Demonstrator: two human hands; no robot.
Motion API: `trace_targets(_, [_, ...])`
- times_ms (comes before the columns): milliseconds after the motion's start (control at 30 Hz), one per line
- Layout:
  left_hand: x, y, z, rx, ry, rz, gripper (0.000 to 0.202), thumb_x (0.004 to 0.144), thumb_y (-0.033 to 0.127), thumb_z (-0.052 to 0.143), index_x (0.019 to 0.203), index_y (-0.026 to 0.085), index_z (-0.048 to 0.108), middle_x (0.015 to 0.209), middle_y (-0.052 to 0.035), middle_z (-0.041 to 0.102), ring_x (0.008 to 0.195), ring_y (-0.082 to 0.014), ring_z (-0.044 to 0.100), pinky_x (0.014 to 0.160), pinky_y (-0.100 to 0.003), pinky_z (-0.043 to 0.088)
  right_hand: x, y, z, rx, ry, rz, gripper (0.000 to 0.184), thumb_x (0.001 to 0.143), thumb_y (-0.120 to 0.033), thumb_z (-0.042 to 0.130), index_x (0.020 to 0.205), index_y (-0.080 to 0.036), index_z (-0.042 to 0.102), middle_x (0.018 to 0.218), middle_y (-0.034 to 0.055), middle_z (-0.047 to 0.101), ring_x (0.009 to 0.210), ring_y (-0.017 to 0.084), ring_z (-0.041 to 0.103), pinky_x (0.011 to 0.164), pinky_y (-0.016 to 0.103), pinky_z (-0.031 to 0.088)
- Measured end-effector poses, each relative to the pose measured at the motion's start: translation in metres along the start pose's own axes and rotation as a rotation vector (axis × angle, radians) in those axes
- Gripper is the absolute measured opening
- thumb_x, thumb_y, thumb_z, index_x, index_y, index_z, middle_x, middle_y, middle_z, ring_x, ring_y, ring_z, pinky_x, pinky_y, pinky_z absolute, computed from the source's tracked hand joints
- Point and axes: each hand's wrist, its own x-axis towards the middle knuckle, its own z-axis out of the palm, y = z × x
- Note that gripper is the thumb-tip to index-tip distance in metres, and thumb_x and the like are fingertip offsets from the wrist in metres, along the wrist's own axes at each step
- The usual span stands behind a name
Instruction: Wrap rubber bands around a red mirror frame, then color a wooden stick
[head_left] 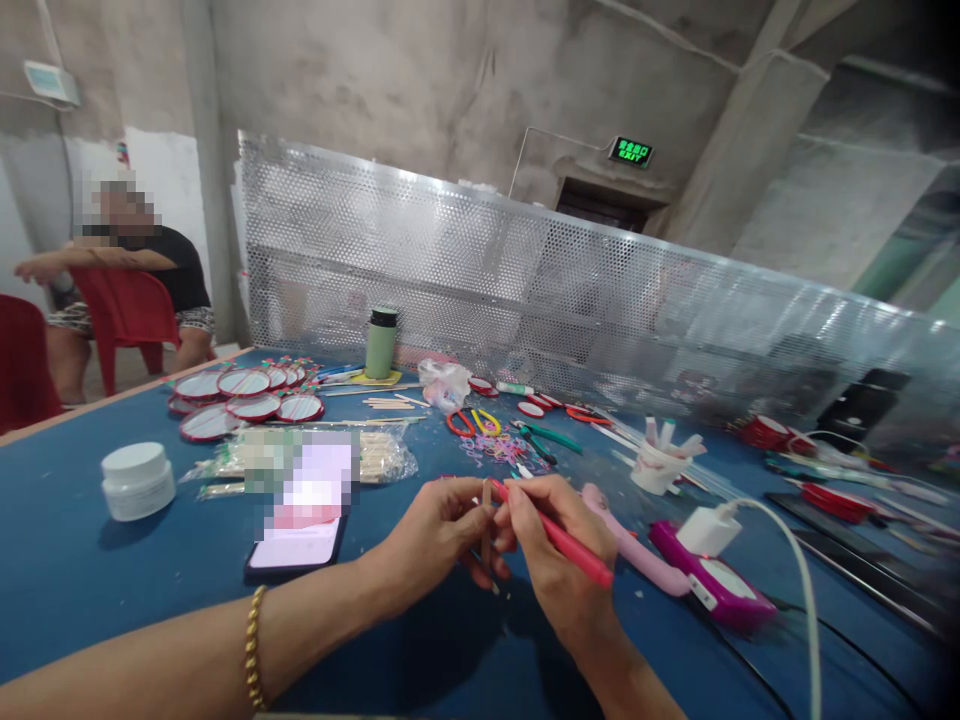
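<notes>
My left hand [442,530] pinches a thin wooden stick [486,530] held upright above the blue table [90,590]. My right hand [551,555] grips a red pen-like tool [570,548], its tip touching the top of the stick. Both hands hover near the table's front middle. A gold bracelet [255,648] is on my left wrist.
A phone [300,540] lies left of my hands, a white jar [137,480] further left. A bag of sticks [375,455], round red-rimmed discs [244,395], a green bottle [381,343], scissors [472,422], a pink glue gun [630,545] and a charger [712,530] lie around. A person sits far left.
</notes>
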Motion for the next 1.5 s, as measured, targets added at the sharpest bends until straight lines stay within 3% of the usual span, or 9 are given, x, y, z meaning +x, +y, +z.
trace_targets(1500, [-0.0018,0.0008,0.0002,0.003,-0.01,0.001,0.029,0.088,0.043,0.057,0.083,0.014,0.057,0.07,-0.0012,0.061,0.058,-0.0127,0.065,0.048,-0.02,0.052,-0.0007,-0.0009,-0.0007,0.019,-0.036,0.029,0.018,0.093,-0.029,0.056,0.08,-0.02,0.064,0.058,-0.0015,0.065,0.047,0.012,0.064,0.044,0.02,0.053])
